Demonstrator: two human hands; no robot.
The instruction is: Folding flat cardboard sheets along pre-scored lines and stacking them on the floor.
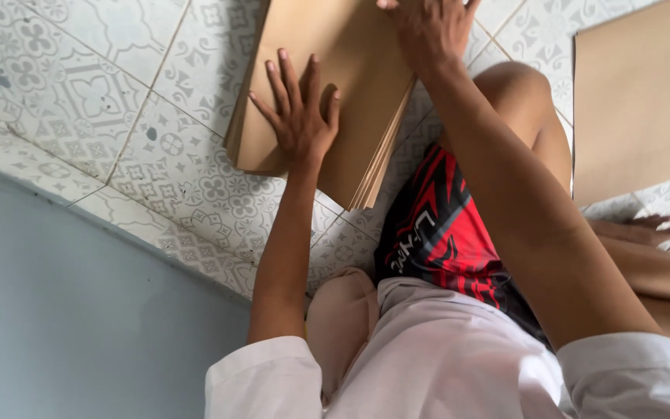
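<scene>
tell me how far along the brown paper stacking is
Looks done: a thick stack of flat brown paper sheets lies squared on the patterned grey floor tiles. In hand: the left hand presses flat on the stack's top, and the right hand rests on its far part. Possibly left: another large brown sheet lies apart on the tiles, untouched.

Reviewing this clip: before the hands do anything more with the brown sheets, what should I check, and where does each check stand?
1. Left hand flat on the stack of brown sheets: ok.
2. Right hand on the stack's far part: ok, though partly cut off by the frame edge.
3. Sheet edges aligned: not ok, the near corner fans out.
4. Stack lying on the tiled floor: ok.
5. Separate brown sheet apart from the stack: ok.
</scene>
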